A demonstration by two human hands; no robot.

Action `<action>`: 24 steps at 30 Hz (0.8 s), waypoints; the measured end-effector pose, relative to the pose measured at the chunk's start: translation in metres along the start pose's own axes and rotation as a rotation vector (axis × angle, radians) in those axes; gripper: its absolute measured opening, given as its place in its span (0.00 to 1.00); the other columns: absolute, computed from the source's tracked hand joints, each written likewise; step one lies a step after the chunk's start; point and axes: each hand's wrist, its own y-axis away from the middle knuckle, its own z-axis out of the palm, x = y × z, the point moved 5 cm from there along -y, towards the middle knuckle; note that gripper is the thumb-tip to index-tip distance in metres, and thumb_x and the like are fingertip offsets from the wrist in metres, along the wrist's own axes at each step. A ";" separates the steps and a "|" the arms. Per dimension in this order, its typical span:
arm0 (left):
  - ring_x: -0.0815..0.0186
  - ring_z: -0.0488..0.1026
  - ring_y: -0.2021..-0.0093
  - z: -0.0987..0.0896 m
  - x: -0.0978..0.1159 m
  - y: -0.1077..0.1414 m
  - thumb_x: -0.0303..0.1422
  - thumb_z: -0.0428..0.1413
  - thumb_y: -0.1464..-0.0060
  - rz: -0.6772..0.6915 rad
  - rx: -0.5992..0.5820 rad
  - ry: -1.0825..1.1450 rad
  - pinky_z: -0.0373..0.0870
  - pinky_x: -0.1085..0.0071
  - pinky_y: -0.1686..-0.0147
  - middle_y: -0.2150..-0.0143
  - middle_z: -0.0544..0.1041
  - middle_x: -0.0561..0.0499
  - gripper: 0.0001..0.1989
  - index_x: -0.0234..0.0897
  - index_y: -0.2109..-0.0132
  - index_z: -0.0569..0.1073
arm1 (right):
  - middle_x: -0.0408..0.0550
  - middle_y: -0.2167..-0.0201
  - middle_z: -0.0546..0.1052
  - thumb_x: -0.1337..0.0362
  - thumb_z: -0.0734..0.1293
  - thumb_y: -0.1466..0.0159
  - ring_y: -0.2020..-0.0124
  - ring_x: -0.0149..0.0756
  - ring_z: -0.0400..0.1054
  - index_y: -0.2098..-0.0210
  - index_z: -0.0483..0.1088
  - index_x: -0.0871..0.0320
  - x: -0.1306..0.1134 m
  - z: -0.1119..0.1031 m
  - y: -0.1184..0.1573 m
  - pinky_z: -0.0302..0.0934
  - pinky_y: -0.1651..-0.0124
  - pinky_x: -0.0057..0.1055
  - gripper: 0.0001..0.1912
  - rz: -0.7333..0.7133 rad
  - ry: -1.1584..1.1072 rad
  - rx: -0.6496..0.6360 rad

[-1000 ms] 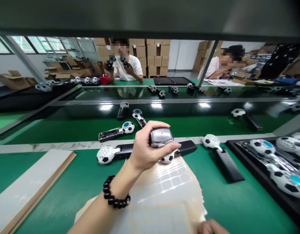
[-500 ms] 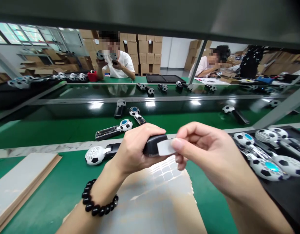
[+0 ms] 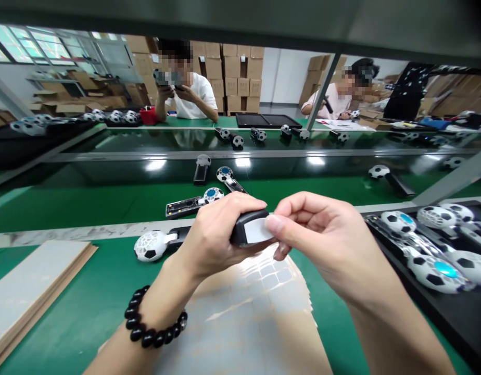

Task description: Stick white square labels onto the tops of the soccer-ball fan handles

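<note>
My left hand [image 3: 217,237] grips a black handle [image 3: 248,227] of a football-patterned handheld device, with its end pointing right. My right hand [image 3: 318,234] pinches a white rectangular sticker [image 3: 258,230] between thumb and fingers and holds it flat on that end. Part of the handle is hidden by my fingers. Below my hands lies a translucent sheet of rounded white stickers [image 3: 260,307]. A black bead bracelet [image 3: 152,324] circles my left wrist.
On the green table [image 3: 72,273], a white lattice ball unit [image 3: 150,246] lies left of my hands, next to a stack of flat boards [image 3: 33,291]. A black tray [image 3: 389,250] of ball units stands right. Beyond a glass partition [image 3: 240,151] sit more units and two co-workers.
My right hand has come up from the bottom edge and now presses the white sticker onto the handle end. The left hand turned the handle, and the view shifted slightly.
</note>
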 end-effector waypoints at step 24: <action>0.61 0.82 0.62 0.000 0.000 -0.001 0.42 0.63 0.39 0.010 -0.006 0.125 0.81 0.68 0.64 0.63 0.82 0.46 0.15 0.38 0.52 0.72 | 0.37 0.77 0.71 0.47 0.73 0.37 0.79 0.31 0.65 0.60 0.68 0.50 -0.001 -0.002 0.002 0.56 0.79 0.26 0.17 -0.147 0.485 0.093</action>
